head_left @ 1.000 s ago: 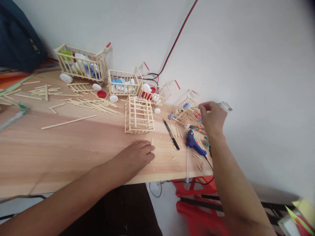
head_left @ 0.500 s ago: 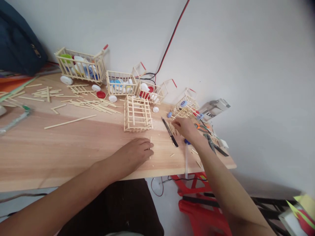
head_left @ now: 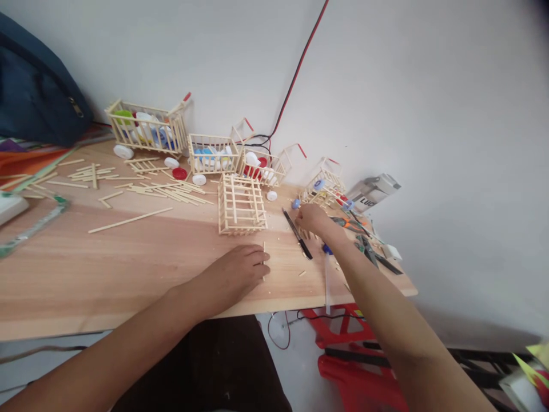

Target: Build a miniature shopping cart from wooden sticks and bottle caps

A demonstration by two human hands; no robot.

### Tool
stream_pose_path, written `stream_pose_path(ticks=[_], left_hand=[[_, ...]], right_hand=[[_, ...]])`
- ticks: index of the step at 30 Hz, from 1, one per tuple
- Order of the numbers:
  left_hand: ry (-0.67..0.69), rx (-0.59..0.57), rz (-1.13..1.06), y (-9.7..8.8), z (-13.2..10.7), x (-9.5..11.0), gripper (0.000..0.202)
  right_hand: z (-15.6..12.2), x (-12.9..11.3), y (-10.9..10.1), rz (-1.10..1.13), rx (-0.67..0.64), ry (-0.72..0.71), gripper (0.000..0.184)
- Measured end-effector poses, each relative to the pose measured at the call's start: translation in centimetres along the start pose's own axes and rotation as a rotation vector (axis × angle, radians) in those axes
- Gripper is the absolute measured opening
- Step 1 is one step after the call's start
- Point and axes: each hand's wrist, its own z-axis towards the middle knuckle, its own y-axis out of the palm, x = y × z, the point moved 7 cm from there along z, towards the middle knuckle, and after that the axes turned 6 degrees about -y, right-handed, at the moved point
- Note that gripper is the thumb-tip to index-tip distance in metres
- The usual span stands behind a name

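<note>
My left hand (head_left: 240, 273) rests on the table with its fingertips closed on a short wooden stick (head_left: 264, 245), whose two ends show past the fingers. My right hand (head_left: 313, 220) reaches farther out, its fingers pinched together and pointing down at a small pile of short sticks (head_left: 306, 234). What those fingers hold, if anything, is hidden. Beside this pile, to its left, lies a black pen (head_left: 297, 233). Beyond my left hand stands a slatted stick basket (head_left: 242, 206), apart from both hands.
Along the wall stand several stick carts, among them a large one (head_left: 146, 130) filled with bottle caps. Loose sticks (head_left: 171, 190) lie at left centre. A glue gun-like white thing (head_left: 12, 207) is far left. Pliers (head_left: 366, 252), a glue stick (head_left: 328, 283) and a carton (head_left: 372, 191) are at right.
My right hand has shifted slightly left and lower over the short sticks, covering more of them. My left hand stays on its stick. The camera view has tilted slightly.
</note>
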Motion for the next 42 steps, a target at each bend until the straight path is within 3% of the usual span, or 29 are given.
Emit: stream_pose_path(ticks=[3,7,11,15,19,23,26,32,37,42], left_hand=[[-0.002,-0.006,0.0,-0.6,0.0,0.4,0.022],[-0.015,0.035,-0.04,-1.5,0.2,0.9,0.027],[-0.09,0.113,-0.156,-2.2,0.5,0.7,0.028],[-0.361,0.153,-0.499,-2.7,0.4,-0.7,0.028],[-0.602,0.175,-0.966,-2.8,-0.5,-1.6,0.036],[-0.7,0.184,-1.09,-3.0,-2.0,-2.1,0.028],[-0.767,0.153,-1.163,-2.7,-3.5,-2.3,0.033],[-0.906,0.137,-1.433,-2.6,-6.1,-1.4,0.036],[-1.004,0.102,-1.46,-2.9,-7.1,-0.7,0.038],[-0.971,0.02,-1.437,-2.8,-7.4,-0.2,0.038]], right_hand=[[-1.0,0.2,-1.3,0.001,-0.053,0.053,0.026],[-4.7,-1.0,-3.7,0.109,-0.018,0.01,0.015],[-9.3,-4.3,-3.1,0.331,-0.017,-0.114,0.022],[-12.2,-8.3,-1.8,0.778,0.116,-0.275,0.022],[-13.1,-10.7,-0.7,0.938,0.216,-0.262,0.016],[-13.4,-13.1,0.1,0.9,0.226,-0.263,0.01],[-14.0,-14.1,0.2,0.844,0.255,-0.279,0.009],[-16.1,-16.4,0.5,0.682,0.142,-0.615,0.07],[-16.6,-16.5,0.6,0.583,0.2,-0.661,0.054],[-16.9,-16.8,0.6,0.557,0.148,-0.679,0.057]])
